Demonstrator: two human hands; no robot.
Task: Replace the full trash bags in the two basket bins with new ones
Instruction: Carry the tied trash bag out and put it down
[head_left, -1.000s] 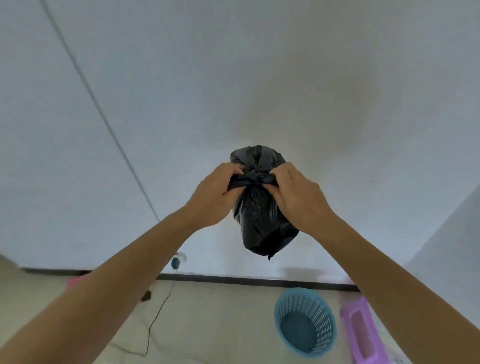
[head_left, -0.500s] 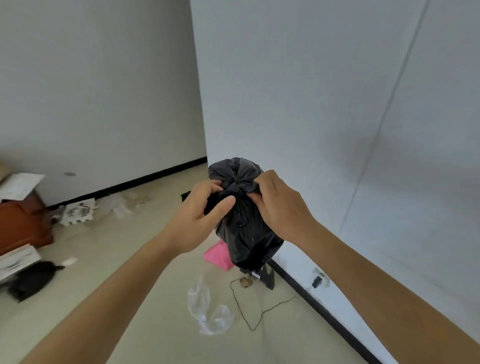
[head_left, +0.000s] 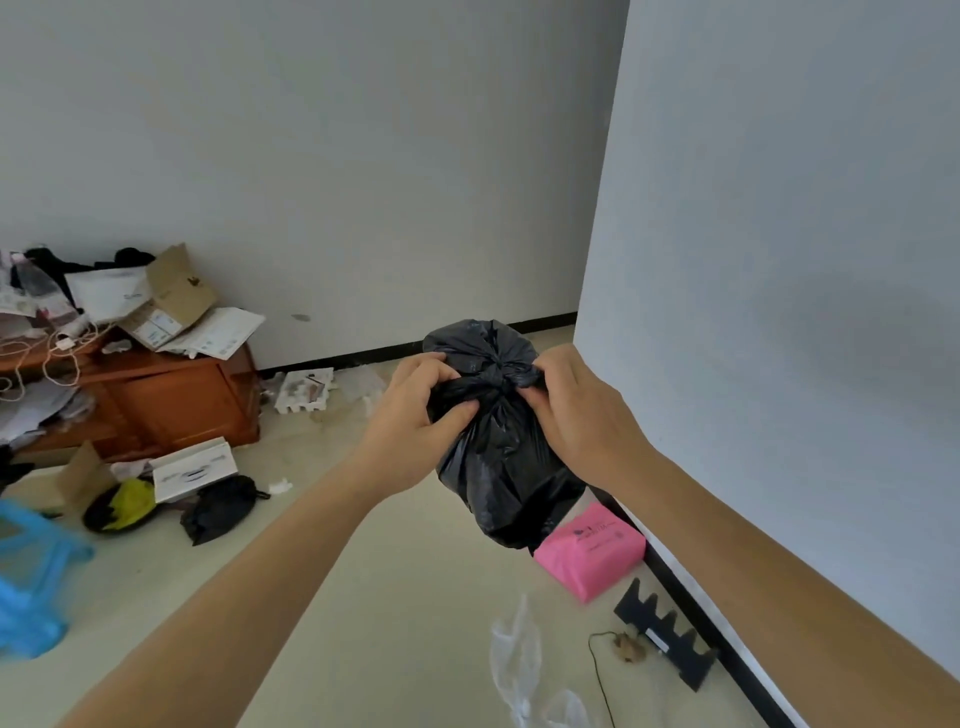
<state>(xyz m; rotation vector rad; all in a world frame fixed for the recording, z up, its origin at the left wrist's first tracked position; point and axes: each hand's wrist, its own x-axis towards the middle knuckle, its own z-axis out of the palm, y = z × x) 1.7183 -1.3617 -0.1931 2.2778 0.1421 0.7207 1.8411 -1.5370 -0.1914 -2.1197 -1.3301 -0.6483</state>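
Observation:
A full black trash bag (head_left: 501, 467) hangs in the air in front of me, its neck gathered into a knot at the top. My left hand (head_left: 415, 421) pinches the bag's neck from the left. My right hand (head_left: 576, 410) grips the knot from the right. Both hands hold the bag up at chest height above the floor. No basket bin shows in this view.
A white wall corner (head_left: 597, 260) juts out at right. On the floor lie a pink packet (head_left: 592, 553), a clear plastic bag (head_left: 524, 670), a black rack (head_left: 670, 642) and a cable. A cluttered wooden cabinet (head_left: 171, 395), boxes and a blue stool (head_left: 26, 582) stand at left.
My view has swung left, from the blue basket bin by the wall to the cluttered corner. Both hands keep hold of the bag's neck and have worked the knot.

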